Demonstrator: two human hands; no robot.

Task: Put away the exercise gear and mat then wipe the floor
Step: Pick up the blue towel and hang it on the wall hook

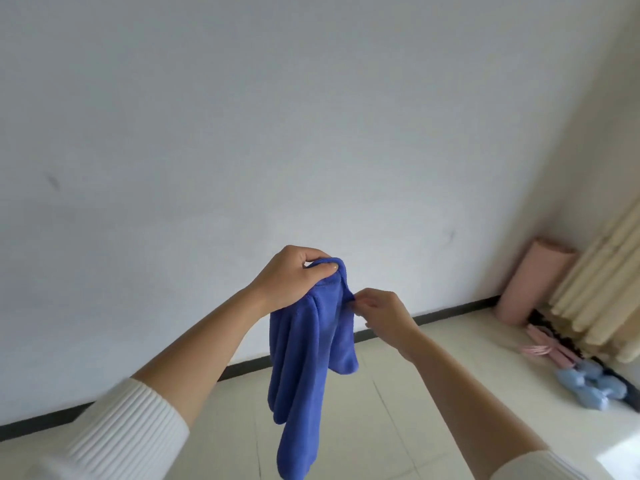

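Head view: blue cloth (304, 358) hangs from left hand (294, 278); right hand (379, 315) pinches its edge.

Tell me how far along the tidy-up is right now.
Putting away looks done: the rolled pink mat leans in the corner, with the pink gear and blue dumbbells beside it. In hand: the left hand grips the blue cloth, the right hand pinches its edge. Left: wiping the floor.
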